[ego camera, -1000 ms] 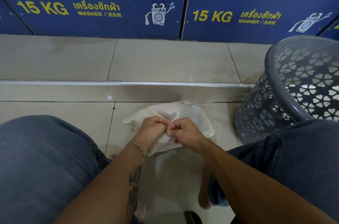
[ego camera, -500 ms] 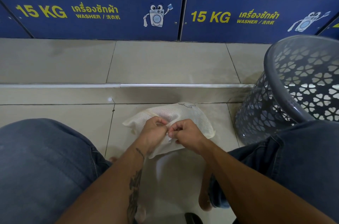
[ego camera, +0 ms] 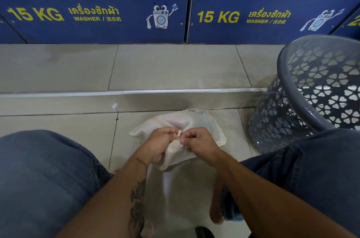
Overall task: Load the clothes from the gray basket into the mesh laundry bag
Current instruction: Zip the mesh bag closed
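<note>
A cream mesh laundry bag (ego camera: 194, 122) lies bulging on the tiled floor between my knees. My left hand (ego camera: 158, 145) grips the bag's near edge with curled fingers. My right hand (ego camera: 200, 143) pinches the bag at the small zipper pull (ego camera: 178, 136), which shows between the two hands. The gray basket (ego camera: 292, 113), patterned with flower-shaped holes, stands tilted at the right. I see no clothes in the part of its inside that shows.
A tiled step with a metal edge strip (ego camera: 175, 91) runs across just beyond the bag. Blue washer panels (ego camera: 97, 13) marked 15 KG stand behind it. My jeans-clad knees (ego camera: 42, 175) flank the bag on both sides.
Both hands stay on the bag's near edge. My fingers have shifted slightly, and the zipper pull now shows between them.
</note>
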`<action>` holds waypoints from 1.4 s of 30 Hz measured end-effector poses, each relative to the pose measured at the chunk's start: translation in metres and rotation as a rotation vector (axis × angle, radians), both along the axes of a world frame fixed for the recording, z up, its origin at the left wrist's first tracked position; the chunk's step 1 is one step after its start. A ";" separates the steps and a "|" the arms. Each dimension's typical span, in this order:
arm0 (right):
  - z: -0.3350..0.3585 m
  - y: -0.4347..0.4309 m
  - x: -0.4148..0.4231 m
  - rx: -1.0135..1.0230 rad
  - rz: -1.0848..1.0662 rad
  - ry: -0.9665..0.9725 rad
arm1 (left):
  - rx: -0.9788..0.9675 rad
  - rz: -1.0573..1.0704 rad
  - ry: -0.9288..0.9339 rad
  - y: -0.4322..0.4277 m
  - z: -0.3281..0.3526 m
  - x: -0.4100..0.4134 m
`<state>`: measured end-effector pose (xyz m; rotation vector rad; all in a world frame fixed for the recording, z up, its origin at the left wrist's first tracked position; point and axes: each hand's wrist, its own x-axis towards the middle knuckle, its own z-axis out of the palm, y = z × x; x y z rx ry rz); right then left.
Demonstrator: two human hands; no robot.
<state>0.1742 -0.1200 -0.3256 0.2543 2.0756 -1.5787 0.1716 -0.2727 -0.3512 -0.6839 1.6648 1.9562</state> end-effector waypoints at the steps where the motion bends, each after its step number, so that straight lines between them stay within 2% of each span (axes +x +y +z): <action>1: -0.001 0.000 0.000 -0.003 -0.008 -0.009 | 0.025 -0.024 -0.001 -0.001 0.000 0.001; 8: -0.002 0.005 -0.003 -0.009 -0.030 -0.011 | 0.082 -0.013 -0.026 0.000 0.004 0.002; 24: -0.001 0.007 -0.003 0.075 -0.008 0.049 | 0.071 -0.139 -0.131 -0.004 0.010 0.000; 29: 0.000 0.008 -0.004 0.086 0.038 0.037 | 0.040 -0.235 -0.138 -0.006 0.010 -0.002; 32: 0.000 0.011 -0.004 0.088 0.068 -0.004 | -0.045 -0.271 -0.117 -0.006 0.011 -0.005; 37: 0.000 0.013 -0.005 0.070 0.082 -0.094 | -0.161 -0.141 -0.085 -0.002 0.007 -0.007; 42: 0.004 0.011 -0.004 0.053 0.068 -0.066 | 0.018 -0.033 -0.238 -0.003 0.009 -0.008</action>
